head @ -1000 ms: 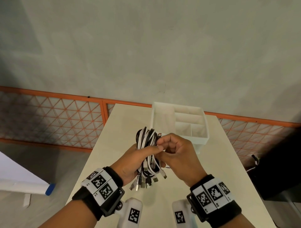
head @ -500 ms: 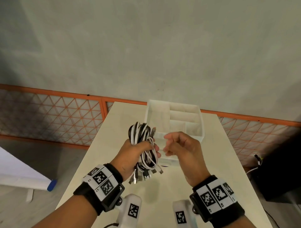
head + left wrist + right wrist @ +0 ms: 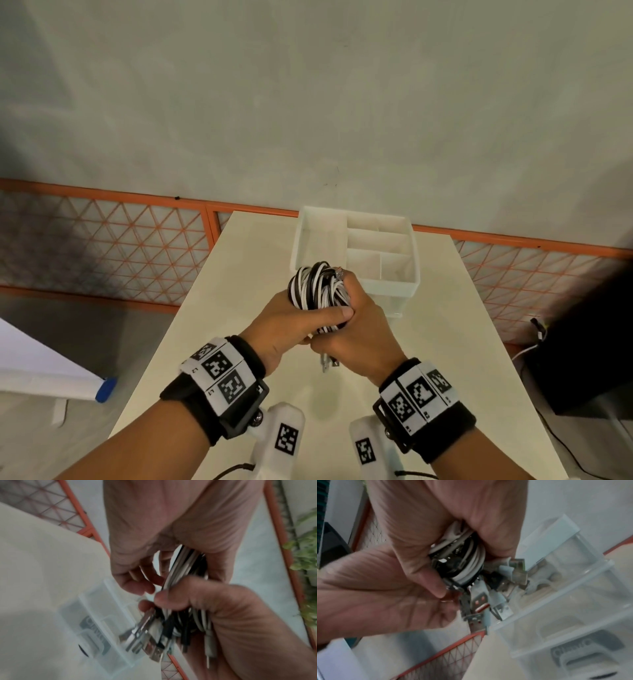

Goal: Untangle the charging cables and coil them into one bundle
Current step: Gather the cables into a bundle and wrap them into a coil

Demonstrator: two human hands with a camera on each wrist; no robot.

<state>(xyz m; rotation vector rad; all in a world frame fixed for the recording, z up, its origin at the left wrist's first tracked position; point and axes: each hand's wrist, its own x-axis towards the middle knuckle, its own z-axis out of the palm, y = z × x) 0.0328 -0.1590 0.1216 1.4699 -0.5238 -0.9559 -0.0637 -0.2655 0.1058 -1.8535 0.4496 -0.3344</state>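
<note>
A coiled bundle of black and white charging cables (image 3: 320,286) is held above the table (image 3: 239,274) in the head view, its loops sticking up past both fists. My left hand (image 3: 301,315) grips the coil from the left, thumb lying across its front. My right hand (image 3: 363,308) wraps it from the right, touching the left. Metal plugs (image 3: 327,365) poke out below the hands. In the left wrist view the cable strands (image 3: 183,563) run through my curled fingers (image 3: 135,582), with the plugs (image 3: 152,638) dangling. The right wrist view shows the coil (image 3: 467,562) in my palm.
A white plastic box (image 3: 394,286) with several compartments stands on the table just behind the hands. An orange mesh fence (image 3: 102,246) runs along the wall. A black unit (image 3: 582,359) with wires sits right of the table. A white board (image 3: 41,363) lies at the left.
My right hand, apart from the bundle half a second ago, now closes around it against the left hand. The bundle has shifted right, toward the box.
</note>
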